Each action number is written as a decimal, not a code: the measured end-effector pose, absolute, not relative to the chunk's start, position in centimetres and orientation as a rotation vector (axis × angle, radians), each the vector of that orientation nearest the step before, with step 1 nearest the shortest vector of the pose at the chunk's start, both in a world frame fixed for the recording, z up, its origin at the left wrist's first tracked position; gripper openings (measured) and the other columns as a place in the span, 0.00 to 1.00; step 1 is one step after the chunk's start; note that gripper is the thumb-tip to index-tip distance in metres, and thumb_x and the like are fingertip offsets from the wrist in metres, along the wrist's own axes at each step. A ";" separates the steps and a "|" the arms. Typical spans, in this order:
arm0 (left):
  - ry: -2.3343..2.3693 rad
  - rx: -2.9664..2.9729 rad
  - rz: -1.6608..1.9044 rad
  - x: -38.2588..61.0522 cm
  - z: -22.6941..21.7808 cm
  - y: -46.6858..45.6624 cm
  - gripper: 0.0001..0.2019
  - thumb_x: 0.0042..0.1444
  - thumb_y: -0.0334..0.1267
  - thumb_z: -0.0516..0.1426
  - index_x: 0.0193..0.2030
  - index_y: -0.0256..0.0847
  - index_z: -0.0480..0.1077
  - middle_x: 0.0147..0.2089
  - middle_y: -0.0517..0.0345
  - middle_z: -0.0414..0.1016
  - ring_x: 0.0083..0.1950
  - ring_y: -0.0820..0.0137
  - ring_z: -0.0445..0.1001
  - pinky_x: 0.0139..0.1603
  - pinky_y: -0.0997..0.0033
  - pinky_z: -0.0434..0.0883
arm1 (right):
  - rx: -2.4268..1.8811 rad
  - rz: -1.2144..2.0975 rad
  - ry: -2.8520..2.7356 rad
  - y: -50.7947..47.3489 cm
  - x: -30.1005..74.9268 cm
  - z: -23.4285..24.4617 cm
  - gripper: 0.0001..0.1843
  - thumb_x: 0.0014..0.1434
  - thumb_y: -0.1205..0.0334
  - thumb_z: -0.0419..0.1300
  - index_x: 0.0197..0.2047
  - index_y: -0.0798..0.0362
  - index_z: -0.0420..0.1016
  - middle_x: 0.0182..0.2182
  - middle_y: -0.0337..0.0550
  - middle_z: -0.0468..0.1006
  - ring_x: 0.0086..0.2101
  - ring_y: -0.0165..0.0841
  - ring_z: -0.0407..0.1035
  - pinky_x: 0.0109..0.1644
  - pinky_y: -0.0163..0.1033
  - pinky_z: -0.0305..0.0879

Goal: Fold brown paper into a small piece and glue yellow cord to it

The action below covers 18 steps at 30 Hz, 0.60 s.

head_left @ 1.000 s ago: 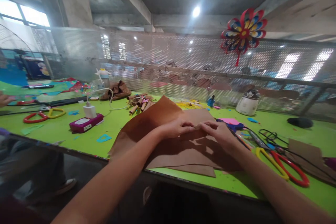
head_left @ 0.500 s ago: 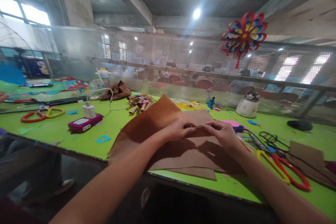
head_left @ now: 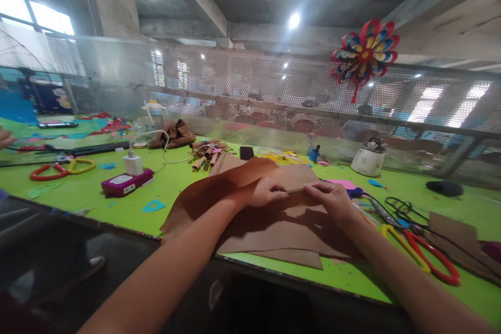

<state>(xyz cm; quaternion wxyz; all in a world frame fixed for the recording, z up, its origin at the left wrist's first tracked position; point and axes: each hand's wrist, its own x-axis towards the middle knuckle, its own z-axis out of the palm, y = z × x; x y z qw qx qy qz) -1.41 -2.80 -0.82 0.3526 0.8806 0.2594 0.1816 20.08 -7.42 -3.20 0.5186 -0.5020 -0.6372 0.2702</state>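
A large brown paper sheet (head_left: 274, 229) lies on the green table (head_left: 172, 182) in front of me, its left part lifted and curling. My left hand (head_left: 263, 191) pinches a folded edge of the sheet near its middle. My right hand (head_left: 332, 199) pinches the same fold a little to the right, fingertips nearly meeting the left hand's. Both hands are closed on the paper.
Red and yellow scissors (head_left: 422, 250) lie at the right among black cables, another pair (head_left: 62, 169) at the left. A pink power bank with a white charger (head_left: 127, 180), rolled brown paper pieces (head_left: 207, 154), a black phone (head_left: 246, 153), a white kettle-like device (head_left: 368, 156) and a mesh fence (head_left: 274, 94) stand beyond.
The raised left flap of the brown sheet has dropped and curled lower, uncovering a black phone behind it. Both hands stay pinched on the fold and have shifted only slightly.
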 end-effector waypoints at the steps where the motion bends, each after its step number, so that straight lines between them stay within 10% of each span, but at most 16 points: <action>1: 0.652 2.244 0.430 -1.5 -0.9 -2.7 0.17 0.56 0.46 0.50 0.39 0.34 0.72 0.29 0.57 0.72 0.27 0.75 0.66 0.29 0.77 0.61 | -1.203 0.654 -1.524 -7.4 20.1 -3.2 0.19 0.44 0.47 0.62 0.28 0.56 0.78 0.22 0.40 0.74 0.24 0.31 0.65 0.30 0.36 0.62; 18: 0.730 2.417 0.450 -0.9 -0.2 -4.0 0.16 0.55 0.44 0.50 0.30 0.34 0.72 0.23 0.59 0.69 0.25 0.76 0.63 0.27 0.77 0.58 | -1.267 0.730 -1.842 -8.3 19.9 -2.1 0.16 0.51 0.50 0.58 0.25 0.56 0.70 0.18 0.37 0.68 0.21 0.26 0.59 0.25 0.33 0.55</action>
